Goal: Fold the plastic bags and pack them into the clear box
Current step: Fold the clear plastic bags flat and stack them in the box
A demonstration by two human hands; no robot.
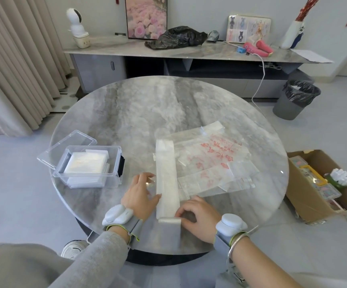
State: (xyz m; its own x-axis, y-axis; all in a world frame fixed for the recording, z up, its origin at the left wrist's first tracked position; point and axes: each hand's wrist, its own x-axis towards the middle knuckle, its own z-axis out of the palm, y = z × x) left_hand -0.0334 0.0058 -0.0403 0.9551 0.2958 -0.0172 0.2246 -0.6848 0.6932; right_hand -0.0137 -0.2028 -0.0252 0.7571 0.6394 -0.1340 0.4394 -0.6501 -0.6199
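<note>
folding a bag strip (167,177) on the table (127,113), you pinch its near end with your right hand (199,215), left hand (140,193) flat beside it; clear box (85,176) holds several folded squares (86,164), more flat bags (210,161) wait.

Bare table (139,113) beyond the strip; clear box (89,163) blocks left.

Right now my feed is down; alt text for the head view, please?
A person's left hand rests flat beside a folded strip of translucent plastic bag on a round grey marble table, while the right hand pinches the strip's near end. Flat clear bags printed in red lie to its right; an open clear plastic box of folded bags sits left.
</note>
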